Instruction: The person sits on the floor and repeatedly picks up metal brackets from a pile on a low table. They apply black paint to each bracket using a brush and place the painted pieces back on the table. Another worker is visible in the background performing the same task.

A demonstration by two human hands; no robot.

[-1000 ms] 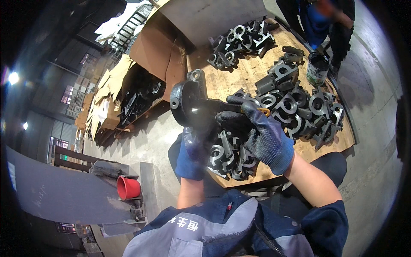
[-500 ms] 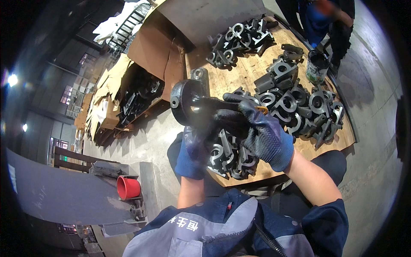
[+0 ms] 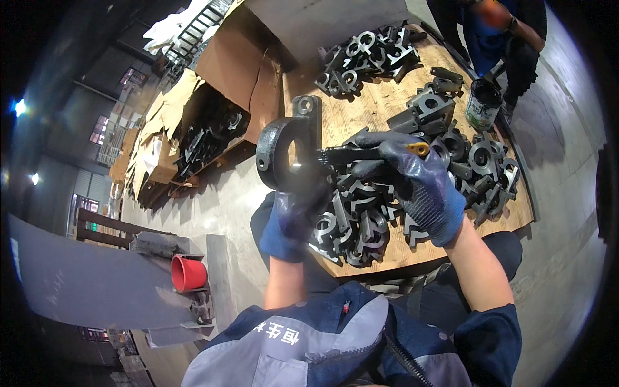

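We held up a black bracket (image 3: 276,149) over the left side of the wooden board (image 3: 361,116), our left hand (image 3: 289,214) closed around its lower part. Our right hand (image 3: 422,184) had its fingers curled on a brush (image 3: 353,154), tip just beside the ring. A bracket heap (image 3: 340,209) lay near; a bucket (image 3: 482,106) stood far right.

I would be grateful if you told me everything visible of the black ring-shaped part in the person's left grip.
The black ring-shaped part looks like metal: a thick band around a large opening, a small round hole in its outer side, and a flat, pierced lug at its upper right. The person's blue-gloved left grip holds its lower portion, raised clear of the pale wooden board. A dark, yellow-ended brush points at it from the right; contact is unclear.
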